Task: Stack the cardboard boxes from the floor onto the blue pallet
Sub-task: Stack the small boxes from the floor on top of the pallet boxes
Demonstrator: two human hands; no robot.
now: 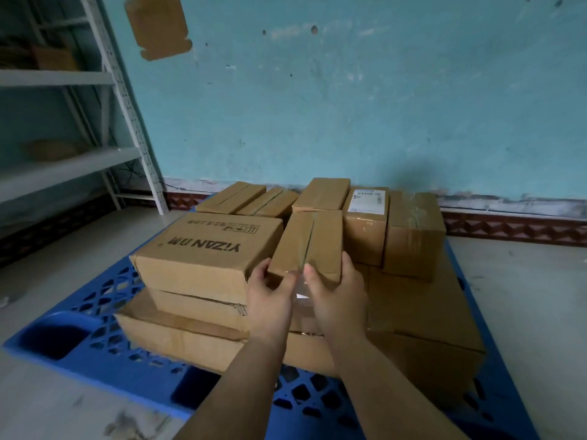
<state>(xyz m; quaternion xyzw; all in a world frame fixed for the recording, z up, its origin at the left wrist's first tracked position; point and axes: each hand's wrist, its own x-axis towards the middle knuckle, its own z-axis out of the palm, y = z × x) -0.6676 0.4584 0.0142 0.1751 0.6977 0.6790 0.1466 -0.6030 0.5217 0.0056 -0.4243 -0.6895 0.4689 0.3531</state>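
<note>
Both hands, left hand (pixel 270 300) and right hand (pixel 336 296), grasp the small cardboard box (pixel 309 246) at its near corners at frame centre; it seems light and stiff.

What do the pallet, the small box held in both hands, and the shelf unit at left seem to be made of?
Pallet: likely moulded plastic, glossy blue lattice.
Small box: matt brown cardboard, its seam under shiny clear tape.
Shelf unit: probably painted metal, pale uprights punched with holes.

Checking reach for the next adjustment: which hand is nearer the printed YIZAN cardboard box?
Left. The left hand grips the small taped cardboard box right beside the printed YIZAN cardboard box; the right hand holds the small box's far corner.
</note>
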